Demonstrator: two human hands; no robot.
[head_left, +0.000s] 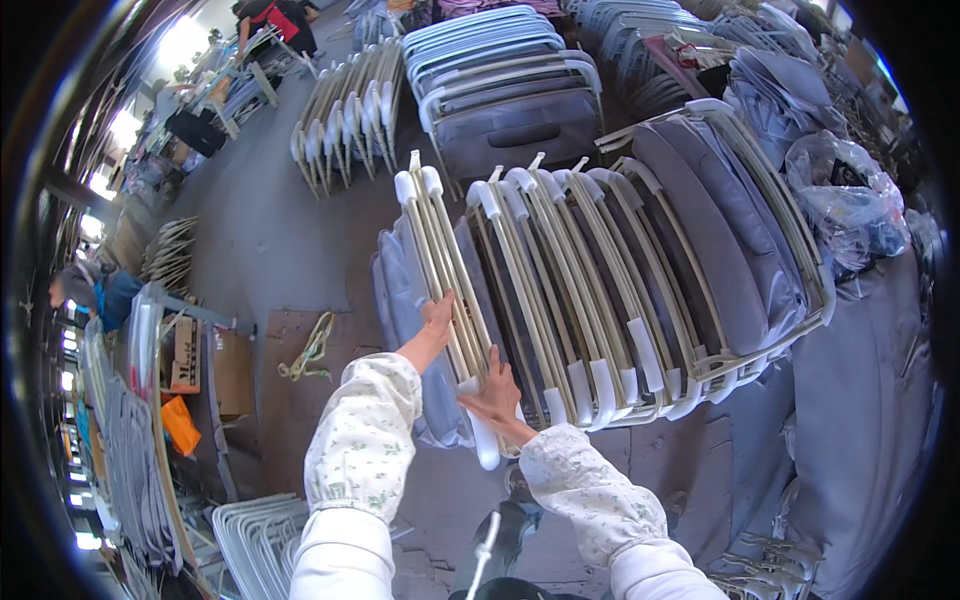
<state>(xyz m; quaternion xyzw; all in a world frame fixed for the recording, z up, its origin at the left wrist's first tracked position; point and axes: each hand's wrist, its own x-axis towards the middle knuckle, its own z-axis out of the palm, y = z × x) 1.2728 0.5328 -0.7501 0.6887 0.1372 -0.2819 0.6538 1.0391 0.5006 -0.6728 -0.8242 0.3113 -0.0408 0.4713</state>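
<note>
Before me stands a row of folded chair frames point(580, 290), cream metal tubes with grey fabric and white-wrapped corners. Both my hands are on the leftmost folded chair frame point(437, 240) of that row. My left hand point(436, 318) is closed about its tubes near mid-length. Lower down, close to the white-wrapped end, my right hand point(494, 397) grips the same frame with a finger lying up along the tubes. Some of the fingers are hidden behind the tubes. Grey-blue fabric point(405, 310) hangs at the frame's left side.
More folded frames point(350, 115) and a stack with grey fabric point(520, 130) stand beyond the row. A clear plastic bag point(845, 200) lies at the right on grey material. Flat cardboard with a pale strap loop point(310, 350) is at the left. Other people work farther off.
</note>
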